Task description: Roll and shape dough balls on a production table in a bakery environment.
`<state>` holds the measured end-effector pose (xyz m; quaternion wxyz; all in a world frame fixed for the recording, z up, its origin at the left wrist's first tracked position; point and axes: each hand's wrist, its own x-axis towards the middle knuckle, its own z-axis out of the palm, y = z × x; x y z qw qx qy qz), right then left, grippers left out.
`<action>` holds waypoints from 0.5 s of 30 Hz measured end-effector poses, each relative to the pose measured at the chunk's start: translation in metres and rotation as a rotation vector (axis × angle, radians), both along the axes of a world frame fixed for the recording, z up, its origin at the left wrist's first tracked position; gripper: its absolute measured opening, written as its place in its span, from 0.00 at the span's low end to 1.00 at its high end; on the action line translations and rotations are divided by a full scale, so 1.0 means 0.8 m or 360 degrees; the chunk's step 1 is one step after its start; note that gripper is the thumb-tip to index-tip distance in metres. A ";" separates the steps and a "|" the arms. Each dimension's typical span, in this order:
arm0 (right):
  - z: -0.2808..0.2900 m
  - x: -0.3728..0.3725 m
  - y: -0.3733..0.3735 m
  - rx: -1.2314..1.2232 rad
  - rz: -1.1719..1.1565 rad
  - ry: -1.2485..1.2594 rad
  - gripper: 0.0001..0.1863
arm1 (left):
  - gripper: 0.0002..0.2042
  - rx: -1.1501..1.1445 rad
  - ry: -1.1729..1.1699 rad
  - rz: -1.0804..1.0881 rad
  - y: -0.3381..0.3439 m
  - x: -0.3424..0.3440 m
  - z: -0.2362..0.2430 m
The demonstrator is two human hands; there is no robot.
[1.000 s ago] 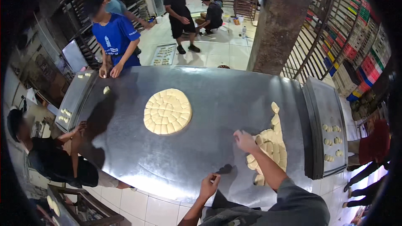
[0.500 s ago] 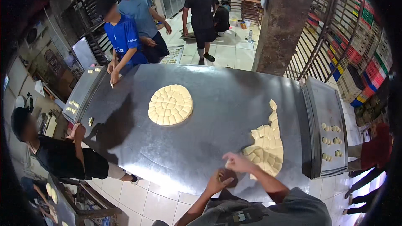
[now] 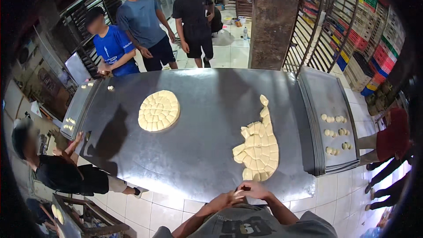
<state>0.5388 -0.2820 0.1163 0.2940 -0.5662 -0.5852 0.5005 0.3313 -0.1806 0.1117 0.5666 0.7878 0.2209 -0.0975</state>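
Observation:
My left hand (image 3: 229, 199) and my right hand (image 3: 254, 190) meet close to my body at the near edge of the steel table (image 3: 202, 150). Their fingers are curled together, and whatever lies between them is too small to make out. Just beyond my right hand spreads a slab of cut pale dough (image 3: 260, 150), scored into pieces, with a ragged left side and a thin tail of pieces pointing away. Farther left lies a round slab of cut dough (image 3: 159, 110), whole in outline.
Stacked trays with small dough balls stand at the right (image 3: 330, 105) and far left (image 3: 78, 110). A co-worker in black (image 3: 66, 172) stands at the left end; a person in a blue shirt (image 3: 112, 48) and others are beyond the table. A pillar (image 3: 273, 22) rises behind.
Both hands have drawn back toward my body and come together, away from the dough slab. The view has shifted. The person in blue has drawn both hands off the table.

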 end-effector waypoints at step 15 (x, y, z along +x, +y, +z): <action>0.131 -0.026 0.032 -0.1006 -0.0112 -0.0125 0.35 | 0.15 0.1069 -0.0003 -0.0372 0.014 0.024 0.108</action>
